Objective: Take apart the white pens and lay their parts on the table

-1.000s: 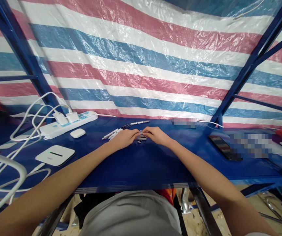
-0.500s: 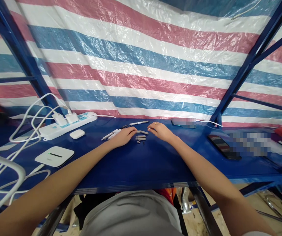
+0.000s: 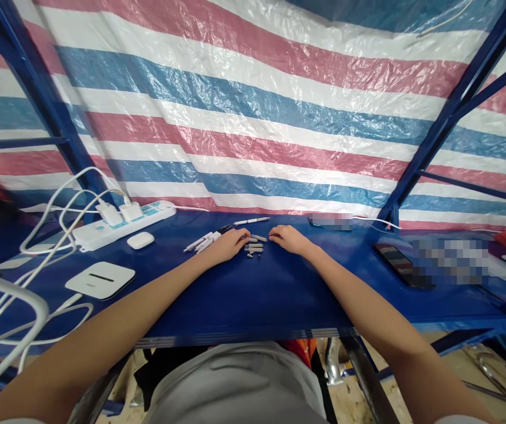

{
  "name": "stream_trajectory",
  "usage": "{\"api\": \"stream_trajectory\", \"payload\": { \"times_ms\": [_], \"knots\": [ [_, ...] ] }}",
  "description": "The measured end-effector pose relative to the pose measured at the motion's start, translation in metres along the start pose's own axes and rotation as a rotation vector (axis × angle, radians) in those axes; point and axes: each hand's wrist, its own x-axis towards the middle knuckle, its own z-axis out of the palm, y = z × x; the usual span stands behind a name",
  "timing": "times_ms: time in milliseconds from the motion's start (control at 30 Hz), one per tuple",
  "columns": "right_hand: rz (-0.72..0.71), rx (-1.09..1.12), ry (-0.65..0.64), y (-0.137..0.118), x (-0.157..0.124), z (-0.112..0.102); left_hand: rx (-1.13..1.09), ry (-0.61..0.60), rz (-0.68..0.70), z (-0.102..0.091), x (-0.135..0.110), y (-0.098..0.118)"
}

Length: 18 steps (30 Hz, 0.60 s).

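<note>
Both my arms reach out over a blue table (image 3: 253,294). My left hand (image 3: 230,242) rests palm down with its fingertips at the left edge of a small heap of grey pen parts (image 3: 253,248). My right hand (image 3: 287,238) lies just to the right of the heap, fingers curled loosely toward a grey piece (image 3: 259,238). Neither hand visibly holds anything. Several white pens (image 3: 200,241) lie to the left of my left hand, and one pen (image 3: 252,221) lies farther back.
At the left stand a white power strip (image 3: 123,224) with chargers and white cables, a white earbud case (image 3: 140,239) and a flat white box (image 3: 100,279). A dark phone (image 3: 400,264) lies at the right. A striped tarpaulin (image 3: 253,118) closes the back; blue frame posts stand at both sides.
One second ago both hands met over the grey parts. They then drew apart, leaving the parts on the table, and now rest on either side of the heap.
</note>
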Motion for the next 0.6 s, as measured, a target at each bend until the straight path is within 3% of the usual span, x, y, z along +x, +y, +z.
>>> {"api": "stream_trajectory", "payload": {
  "times_ms": [233, 433, 600],
  "knots": [
    [0.042, 0.051, -0.061, -0.003, -0.002, -0.009, 0.018, -0.001, 0.028, 0.000, -0.001, 0.001],
    [0.054, 0.163, -0.229, -0.012, -0.014, -0.024, 0.063, 0.002, 0.003, -0.013, -0.012, 0.010],
    [0.027, 0.231, -0.302, -0.024, -0.015, -0.022, 0.103, -0.028, 0.007, -0.021, -0.017, 0.016]
  ]
}}
